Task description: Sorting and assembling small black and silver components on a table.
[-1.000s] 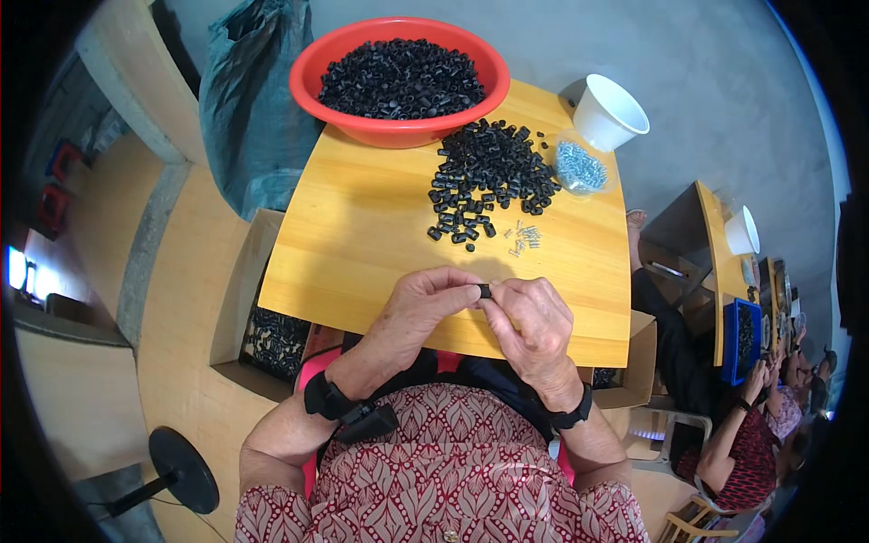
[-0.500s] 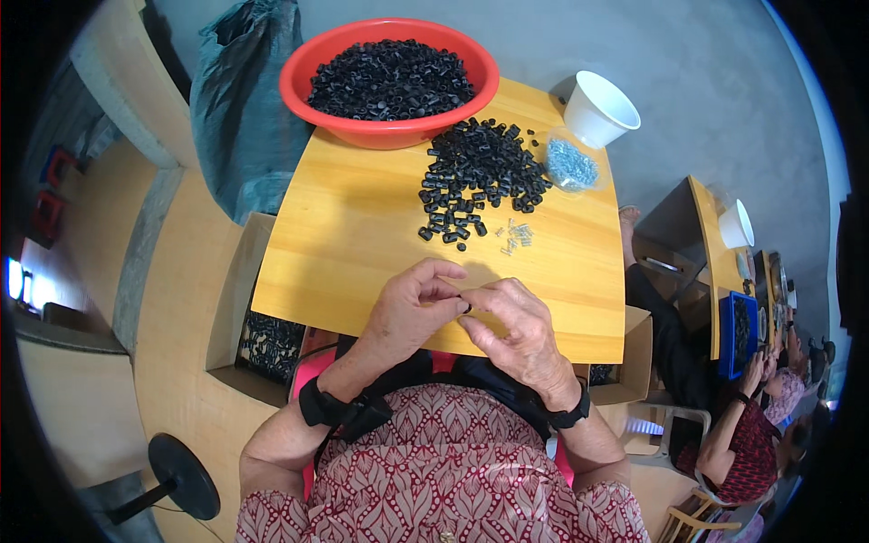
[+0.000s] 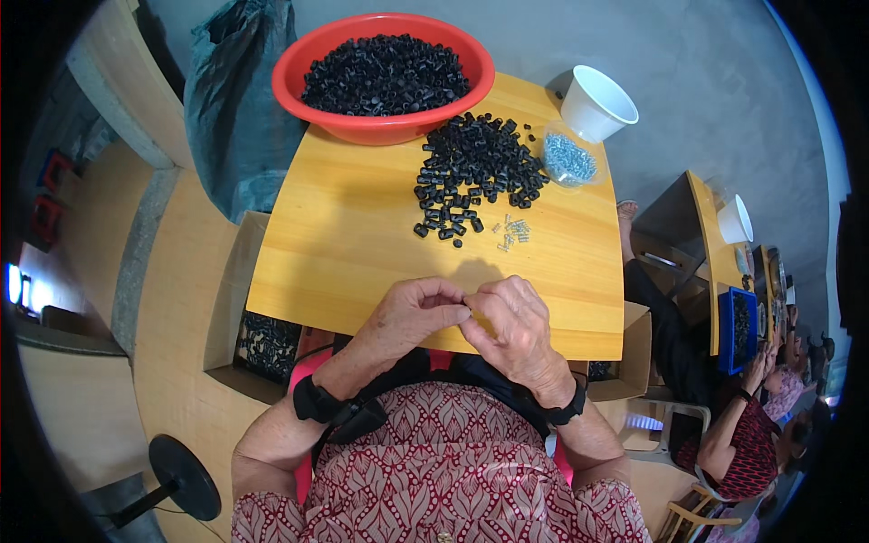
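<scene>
Above the table's front edge, my left hand (image 3: 412,312) and my right hand (image 3: 514,328) meet fingertip to fingertip. Both are closed in a pinch around a small black plastic part, which the fingers almost wholly cover; just a dark speck shows between them. Beyond them lies a loose pile of short black plastic parts (image 3: 480,163), tube-like in shape. To the right of its near end is a little scatter of small silvery metal pieces (image 3: 514,233), likely screws or pins.
A red basin (image 3: 291,97) full of black parts stands at the back left of the wooden table (image 3: 362,262). A clear tub of silvery pieces (image 3: 568,161) and a white bucket (image 3: 593,104) stand back right. Cardboard boxes (image 3: 634,353) flank my seat. Another person (image 3: 742,434) works further right.
My fingers have drawn closer together, covering the black part that showed between them before. Both hands have shifted slightly. The view has moved a little.
</scene>
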